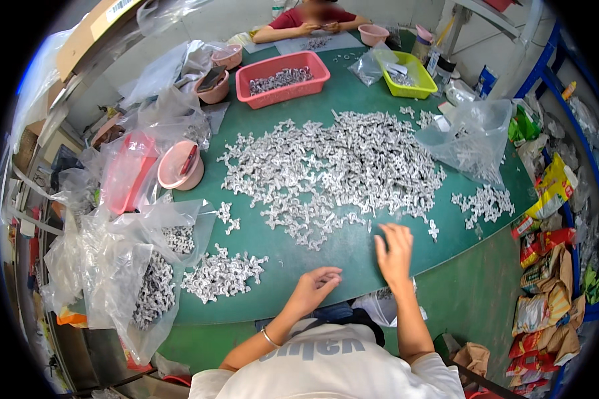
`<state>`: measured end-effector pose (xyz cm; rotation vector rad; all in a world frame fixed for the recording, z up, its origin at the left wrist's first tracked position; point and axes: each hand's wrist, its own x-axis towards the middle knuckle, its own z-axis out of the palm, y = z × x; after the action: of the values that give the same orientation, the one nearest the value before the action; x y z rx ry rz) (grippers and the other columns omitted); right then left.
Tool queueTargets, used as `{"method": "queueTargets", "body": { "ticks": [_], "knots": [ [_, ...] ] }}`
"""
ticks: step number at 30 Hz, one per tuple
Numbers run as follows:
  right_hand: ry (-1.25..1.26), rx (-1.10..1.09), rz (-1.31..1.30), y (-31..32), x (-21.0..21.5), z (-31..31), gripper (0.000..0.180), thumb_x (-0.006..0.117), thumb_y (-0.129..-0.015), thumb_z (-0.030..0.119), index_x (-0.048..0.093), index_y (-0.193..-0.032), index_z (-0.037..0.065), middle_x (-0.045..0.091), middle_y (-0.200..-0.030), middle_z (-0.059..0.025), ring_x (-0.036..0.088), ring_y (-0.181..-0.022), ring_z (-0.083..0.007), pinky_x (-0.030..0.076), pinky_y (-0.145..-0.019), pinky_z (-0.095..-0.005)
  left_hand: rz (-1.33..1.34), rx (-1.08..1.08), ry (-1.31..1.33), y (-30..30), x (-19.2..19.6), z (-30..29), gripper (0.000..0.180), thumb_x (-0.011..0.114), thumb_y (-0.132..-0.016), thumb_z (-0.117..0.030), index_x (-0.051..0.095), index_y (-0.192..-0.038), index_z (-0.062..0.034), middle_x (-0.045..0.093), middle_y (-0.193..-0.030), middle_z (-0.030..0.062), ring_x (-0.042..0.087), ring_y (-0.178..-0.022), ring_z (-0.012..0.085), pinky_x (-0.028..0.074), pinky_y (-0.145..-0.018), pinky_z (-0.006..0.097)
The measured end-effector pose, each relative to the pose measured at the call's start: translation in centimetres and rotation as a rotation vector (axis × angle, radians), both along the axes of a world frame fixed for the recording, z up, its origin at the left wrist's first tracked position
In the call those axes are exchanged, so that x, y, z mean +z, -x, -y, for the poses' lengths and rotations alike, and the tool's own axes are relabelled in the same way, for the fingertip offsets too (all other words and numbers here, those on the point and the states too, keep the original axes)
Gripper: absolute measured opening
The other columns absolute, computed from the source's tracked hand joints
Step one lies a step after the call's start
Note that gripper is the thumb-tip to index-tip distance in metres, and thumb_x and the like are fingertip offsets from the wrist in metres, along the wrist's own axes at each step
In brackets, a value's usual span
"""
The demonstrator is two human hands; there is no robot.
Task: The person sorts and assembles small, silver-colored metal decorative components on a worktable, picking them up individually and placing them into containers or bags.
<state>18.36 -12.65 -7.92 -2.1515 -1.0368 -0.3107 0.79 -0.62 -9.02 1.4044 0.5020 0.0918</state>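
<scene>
Hands at the near edge of a big heap of small silvery metal parts.

I see the heap of metal parts (333, 173) across the middle of the green worktop (353, 256); my right hand (395, 253) lies flat and released at its near fringe, my left hand (316, 287) is loosely curled by the near edge, holding I cannot tell what. A smaller pile (223, 274) sits toward the left edge beside clear bags (133, 266) of parts. At the far edge, a red basket (283, 76) and a yellow tray (409, 74) hold more.
</scene>
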Motion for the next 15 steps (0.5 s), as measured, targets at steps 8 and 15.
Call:
{"method": "queueTargets", "body": {
  "ticks": [8,15],
  "knots": [
    [0.131,-0.057,0.093,-1.9,-3.3,-3.7,0.007,0.059,-0.074,0.008,0.056,-0.077,0.002,0.055,-0.085,-0.0103,0.048,-0.082,-0.0273,0.035,-0.071,-0.0378,0.015,0.048,0.005,0.5,0.6,-0.8,0.024,0.054,-0.084,-0.004,0.054,-0.107,0.0041,0.060,-0.092,0.0075,0.056,-0.086,0.0113,0.045,-0.078,0.022],
    [-0.284,-0.040,-0.485,0.4,1.2,-2.6,0.003,0.051,-0.081,0.000,0.053,-0.080,-0.002,0.060,-0.069,-0.0124,0.058,-0.065,-0.0223,0.044,-0.057,-0.0290,0.082,0.119,0.096,-0.2,2.7,-1.3,0.026,0.055,-0.084,-0.003,0.052,-0.108,0.0054,0.058,-0.093,0.0075,0.056,-0.087,0.0119,0.046,-0.078,0.024]
  ]
}}
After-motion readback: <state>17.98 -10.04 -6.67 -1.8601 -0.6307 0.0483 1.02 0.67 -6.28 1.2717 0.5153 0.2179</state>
